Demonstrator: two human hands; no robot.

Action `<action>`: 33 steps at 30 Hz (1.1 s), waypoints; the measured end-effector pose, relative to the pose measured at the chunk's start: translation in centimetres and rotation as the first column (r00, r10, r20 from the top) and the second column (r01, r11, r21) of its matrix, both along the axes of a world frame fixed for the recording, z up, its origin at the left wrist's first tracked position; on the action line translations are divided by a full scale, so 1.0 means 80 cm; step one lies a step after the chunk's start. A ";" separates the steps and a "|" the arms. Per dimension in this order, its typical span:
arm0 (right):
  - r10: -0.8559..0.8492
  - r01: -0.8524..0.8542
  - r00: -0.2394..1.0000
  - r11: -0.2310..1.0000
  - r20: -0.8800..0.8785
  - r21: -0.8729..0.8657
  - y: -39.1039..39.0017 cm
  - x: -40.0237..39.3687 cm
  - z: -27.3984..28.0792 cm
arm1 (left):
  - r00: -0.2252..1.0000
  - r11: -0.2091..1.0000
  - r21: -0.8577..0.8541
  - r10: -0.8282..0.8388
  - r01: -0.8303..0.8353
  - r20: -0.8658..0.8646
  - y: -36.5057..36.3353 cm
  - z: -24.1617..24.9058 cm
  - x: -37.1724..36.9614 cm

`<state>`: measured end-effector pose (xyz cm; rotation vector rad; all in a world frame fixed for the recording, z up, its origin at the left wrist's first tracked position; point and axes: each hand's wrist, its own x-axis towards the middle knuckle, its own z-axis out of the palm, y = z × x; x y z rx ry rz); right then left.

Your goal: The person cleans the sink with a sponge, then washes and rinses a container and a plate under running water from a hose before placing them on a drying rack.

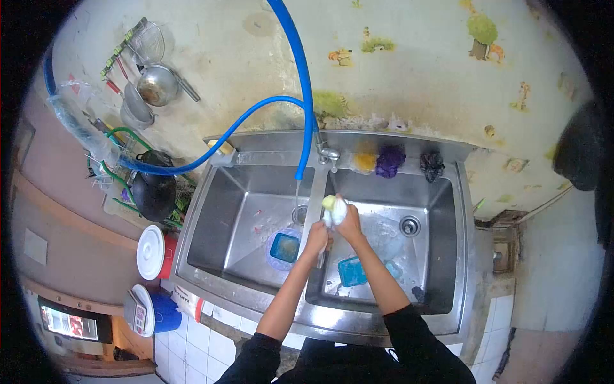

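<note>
My right hand [349, 225] is closed around a yellow-green and white, foamy sponge [331, 205] above the divider between two sink basins. Close beside it, my left hand [316, 239] is also closed, its fingers around something slim and pale that I cannot make out; the hands partly hide it. Below in the left basin, a blue square container [284, 248] sits in a clear bowl [271, 256]. A blue container [351, 272] lies in the right basin, beneath my right forearm.
Water runs from a blue hose [300, 168] into the left basin [220, 224]. A faucet [328, 153] stands at the back, with a purple bag [390, 161] and a black bag [432, 165] on the ledge. Lidded buckets [151, 251] stand left; strainers [135, 105] hang above.
</note>
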<state>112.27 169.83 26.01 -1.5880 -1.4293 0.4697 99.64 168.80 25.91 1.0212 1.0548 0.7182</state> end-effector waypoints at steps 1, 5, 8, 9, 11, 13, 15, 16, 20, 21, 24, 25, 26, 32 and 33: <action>-0.062 0.063 0.990 0.998 0.126 -0.006 0.002 0.003 -0.005 | 0.997 0.993 -0.114 -0.001 0.010 0.073 -0.002 0.001 0.001; -0.239 0.247 0.745 0.966 -0.622 -0.075 0.028 -0.001 -0.062 | 0.990 0.971 -0.231 -0.024 0.057 0.140 -0.019 0.033 0.014; -0.072 -0.078 0.065 0.994 -0.995 -0.077 0.007 -0.012 -0.007 | 0.962 0.916 -0.374 -0.045 0.147 0.270 -0.014 0.027 0.013; -0.078 -0.221 -0.151 0.974 -0.985 -0.044 -0.004 -0.012 0.016 | 0.935 0.874 -0.430 -0.070 0.225 0.348 -0.003 0.010 0.002; -0.153 -0.181 0.161 0.967 -0.975 -0.181 -0.008 -0.006 0.007 | 0.941 0.824 -0.496 -0.123 0.274 0.314 -0.002 0.000 -0.004; -0.251 -0.018 0.516 0.953 -0.819 -0.303 0.004 -0.009 -0.023 | 0.977 0.823 -0.527 -0.197 0.211 0.084 -0.014 0.001 0.011; -0.267 0.012 0.520 0.952 -0.811 -0.305 0.004 -0.001 -0.030 | 0.959 0.990 0.084 -0.088 0.115 -0.270 -0.037 -0.042 0.026; -0.318 0.045 0.506 0.938 -0.802 -0.344 0.002 0.002 -0.016 | 0.905 0.924 0.358 0.034 0.133 -0.424 -0.044 -0.069 0.028; -0.164 0.027 0.046 0.986 -0.985 -0.163 -0.016 -0.006 -0.032 | 0.853 0.865 0.499 0.292 -0.044 -0.431 -0.077 -0.068 0.042; -0.107 0.020 -0.065 0.994 -0.992 -0.108 -0.026 -0.010 -0.044 | 0.892 0.907 0.381 0.314 -0.180 -0.326 -0.075 -0.080 0.047; -0.259 -0.061 0.482 0.943 -0.837 -0.327 -0.073 -0.021 -0.104 | 0.900 0.902 0.202 0.412 -0.380 -0.144 -0.042 -0.180 0.062; -0.286 -0.029 0.723 0.897 -0.629 -0.441 -0.080 -0.020 -0.113 | 0.887 0.880 0.313 0.425 -0.358 -0.182 -0.032 -0.237 0.069; -0.304 -0.028 0.793 0.847 -0.528 -0.531 -0.081 -0.015 -0.108 | 0.871 0.849 0.418 0.439 -0.322 -0.221 -0.029 -0.268 0.074; -0.001 0.018 0.999 0.879 0.036 -0.476 -0.107 0.018 -0.137 | 0.843 0.810 -0.507 0.469 -0.293 0.262 -0.047 -0.224 0.103; -0.114 0.118 0.993 0.835 0.041 -0.538 -0.110 0.019 -0.145 | 0.797 0.748 -0.629 0.504 -0.211 0.332 -0.045 -0.231 0.108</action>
